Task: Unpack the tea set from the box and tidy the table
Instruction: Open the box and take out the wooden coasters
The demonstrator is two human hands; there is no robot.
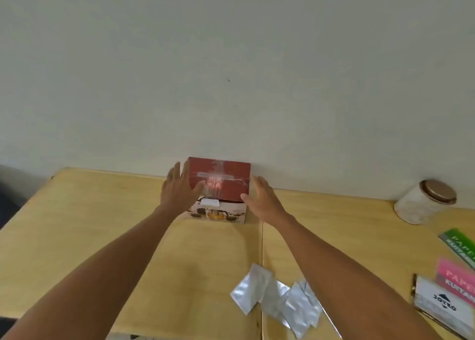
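A pale wooden table fills the lower half of the frame, butted against a plain wall. At its far edge, just below frame centre, stands the red tea set box, its back against the wall and its long axis running left to right across the frame. Clear tape crosses the lid, which looks sealed, so unpacking has not begun.

Both arms reach straight up the frame toward it. The left hand lies flat and spread wide against the box's left end, apparently touching. The right hand is just as open beside the right end, close but perhaps not yet in contact. Neither holds anything. The box lies squarely between the palms, so a two-handed squeeze and pull toward the lower frame seems the likely move.

Writing: pale Chinese characters on the lid, too blurred to read with confidence. At lower right, a white packet reads "JOYKO"; pink and green packs show "PAPE…" cut off. Silver foil sachets lie at lower centre; a lidded jar sits at right.
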